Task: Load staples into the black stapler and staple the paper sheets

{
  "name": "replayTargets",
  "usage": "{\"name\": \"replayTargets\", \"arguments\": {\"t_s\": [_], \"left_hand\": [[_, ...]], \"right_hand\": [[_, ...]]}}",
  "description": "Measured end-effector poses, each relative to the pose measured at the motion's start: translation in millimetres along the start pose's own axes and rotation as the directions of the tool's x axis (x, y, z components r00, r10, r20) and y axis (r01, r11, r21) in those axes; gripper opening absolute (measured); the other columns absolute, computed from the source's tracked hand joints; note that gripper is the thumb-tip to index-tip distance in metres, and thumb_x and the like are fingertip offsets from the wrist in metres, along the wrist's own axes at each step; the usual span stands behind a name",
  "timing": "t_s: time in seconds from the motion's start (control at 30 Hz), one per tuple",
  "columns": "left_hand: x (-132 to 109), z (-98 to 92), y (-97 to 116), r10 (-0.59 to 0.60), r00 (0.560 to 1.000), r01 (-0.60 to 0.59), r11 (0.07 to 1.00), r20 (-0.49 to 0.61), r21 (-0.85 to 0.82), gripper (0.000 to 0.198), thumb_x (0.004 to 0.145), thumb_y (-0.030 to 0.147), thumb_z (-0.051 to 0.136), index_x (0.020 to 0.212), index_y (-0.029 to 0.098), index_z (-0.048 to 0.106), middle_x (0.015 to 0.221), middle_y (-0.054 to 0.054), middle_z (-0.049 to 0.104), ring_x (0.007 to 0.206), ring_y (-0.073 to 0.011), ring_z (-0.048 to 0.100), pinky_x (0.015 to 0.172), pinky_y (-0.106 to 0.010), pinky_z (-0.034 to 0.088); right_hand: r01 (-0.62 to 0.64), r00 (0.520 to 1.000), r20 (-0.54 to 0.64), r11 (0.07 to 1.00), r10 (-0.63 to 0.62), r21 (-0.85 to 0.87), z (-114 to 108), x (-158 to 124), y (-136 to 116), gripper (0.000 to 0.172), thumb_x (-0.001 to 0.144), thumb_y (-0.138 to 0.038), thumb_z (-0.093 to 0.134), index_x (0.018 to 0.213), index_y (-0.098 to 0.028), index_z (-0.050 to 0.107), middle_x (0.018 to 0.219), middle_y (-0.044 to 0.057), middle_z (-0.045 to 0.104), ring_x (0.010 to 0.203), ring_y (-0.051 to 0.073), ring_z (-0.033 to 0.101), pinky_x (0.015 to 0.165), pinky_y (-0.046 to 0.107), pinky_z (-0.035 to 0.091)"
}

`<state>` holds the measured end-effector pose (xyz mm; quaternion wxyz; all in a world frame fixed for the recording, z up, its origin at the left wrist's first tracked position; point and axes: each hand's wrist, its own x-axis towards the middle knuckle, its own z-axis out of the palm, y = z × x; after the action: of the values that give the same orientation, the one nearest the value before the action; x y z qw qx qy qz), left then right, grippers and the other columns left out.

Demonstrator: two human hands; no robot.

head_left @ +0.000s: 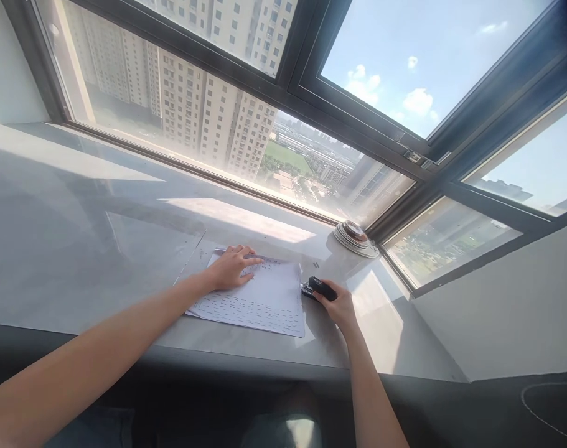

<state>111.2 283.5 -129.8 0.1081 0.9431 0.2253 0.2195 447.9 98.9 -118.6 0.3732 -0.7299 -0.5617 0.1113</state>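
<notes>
A stack of white printed papers [264, 298] lies on the window sill, turned slightly. My left hand [234, 267] rests flat on its upper left part with the fingers spread. In my right hand [337, 303] is a black stapler [321, 288], gripped between thumb and fingers just beyond the right edge of the papers. The stapler's front end points left, close to the paper edge; whether it touches the sheets cannot be made out. Two small staple strips [315, 265] lie on the sill above the stapler.
A pile of round plates or lids [355, 238] sits by the window corner at the back right. Dark window frames [218, 168] border the pale sill [78, 249], whose front edge runs below the papers. A white wall [507, 317] stands at the right.
</notes>
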Motion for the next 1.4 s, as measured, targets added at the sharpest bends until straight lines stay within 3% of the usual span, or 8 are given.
{"name": "replayTargets", "arguments": {"t_s": [0.23, 0.37, 0.5, 0.63, 0.77, 0.9, 1.1, 1.4], "left_hand": [[1, 2.0, 0, -0.005, 0.999, 0.006, 1.0, 0.047, -0.013, 0.044, 0.096, 0.041, 0.051, 0.138, 0.033, 0.064, 0.143, -0.01, 0.056, 0.129, -0.0325, 0.052, 0.111, -0.056, 0.034], [1, -2.4, 6, -0.018, 0.996, 0.018, 1.0, 0.082, 0.003, 0.044, 0.096, 0.04, 0.052, 0.138, 0.032, 0.063, 0.145, -0.01, 0.056, 0.131, -0.0327, 0.05, 0.111, -0.057, 0.033], [0, -6.2, 12, -0.022, 0.997, 0.021, 1.0, 0.08, 0.014, 0.042, 0.095, 0.037, 0.053, 0.134, 0.031, 0.067, 0.143, -0.011, 0.056, 0.131, -0.0328, 0.05, 0.111, -0.056, 0.034], [0, -8.7, 16, -0.021, 0.996, 0.019, 1.0, 0.091, 0.023, 0.04, 0.095, 0.036, 0.053, 0.131, 0.03, 0.069, 0.142, -0.012, 0.057, 0.129, -0.0329, 0.051, 0.11, -0.056, 0.035], [1, -7.7, 16, -0.028, 0.995, 0.025, 0.999, 0.1, 0.034, 0.04, 0.095, 0.038, 0.052, 0.13, 0.03, 0.07, 0.141, -0.011, 0.057, 0.129, -0.0336, 0.051, 0.11, -0.057, 0.035], [1, -2.7, 13, -0.032, 0.995, 0.031, 0.999, 0.091, 0.017, 0.04, 0.094, 0.039, 0.052, 0.129, 0.031, 0.07, 0.141, -0.011, 0.057, 0.128, -0.0339, 0.051, 0.11, -0.057, 0.034], [1, 0.8, 11, -0.028, 0.997, 0.03, 0.999, 0.067, -0.021, 0.04, 0.093, 0.04, 0.054, 0.128, 0.03, 0.071, 0.139, -0.011, 0.058, 0.127, -0.0344, 0.051, 0.11, -0.056, 0.033], [1, 3.4, 6, -0.006, 0.996, 0.007, 1.0, 0.09, -0.009, 0.041, 0.096, 0.042, 0.05, 0.13, 0.03, 0.069, 0.143, -0.01, 0.055, 0.128, -0.0337, 0.05, 0.108, -0.056, 0.032]], "right_hand": [[0.024, 0.997, 0.077, 0.999, -0.022, -0.027, -3, 3, -7, 0.04, 0.077, -0.049, 0.076, 0.11, -0.024, 0.075, 0.099, 0.005, 0.078, 0.091, 0.027, 0.07, 0.084, 0.04, 0.053], [-0.004, 0.988, 0.156, 0.999, -0.001, 0.035, -9, 5, -17, 0.046, 0.084, -0.06, 0.068, 0.11, -0.023, 0.075, 0.101, 0.006, 0.077, 0.094, 0.027, 0.068, 0.081, 0.036, 0.051], [-0.085, 0.995, 0.069, 0.992, 0.078, 0.091, -7, 17, -31, 0.062, 0.094, -0.073, 0.041, 0.096, -0.021, 0.076, 0.099, 0.008, 0.076, 0.095, 0.027, 0.068, 0.082, 0.035, 0.048], [-0.149, 0.986, 0.066, 0.987, 0.153, -0.065, 6, 39, -45, 0.06, 0.096, -0.065, 0.034, 0.081, -0.021, 0.073, 0.091, 0.007, 0.076, 0.088, 0.026, 0.067, 0.084, 0.035, 0.046], [-0.096, 0.962, 0.224, 0.961, 0.156, -0.259, 17, 53, -51, 0.043, 0.096, -0.043, 0.034, 0.083, -0.024, 0.07, 0.096, 0.006, 0.074, 0.095, 0.026, 0.063, 0.082, 0.034, 0.043], [-0.052, 0.967, 0.214, 0.929, 0.139, -0.366, 24, 51, -51, 0.04, 0.097, -0.033, 0.032, 0.079, -0.024, 0.066, 0.098, 0.008, 0.071, 0.095, 0.026, 0.06, 0.079, 0.035, 0.042], [0.009, 0.973, 0.191, 0.803, 0.131, -0.596, 33, 46, -62, 0.037, 0.099, -0.026, 0.031, 0.076, -0.022, 0.06, 0.095, 0.01, 0.066, 0.091, 0.025, 0.061, 0.081, 0.04, 0.041], [0.061, 0.984, 0.158, 0.692, 0.078, -0.719, 48, 39, -66, 0.037, 0.098, -0.028, 0.035, 0.082, -0.021, 0.068, 0.098, 0.013, 0.066, 0.099, 0.03, 0.06, 0.087, 0.045, 0.04]]}}
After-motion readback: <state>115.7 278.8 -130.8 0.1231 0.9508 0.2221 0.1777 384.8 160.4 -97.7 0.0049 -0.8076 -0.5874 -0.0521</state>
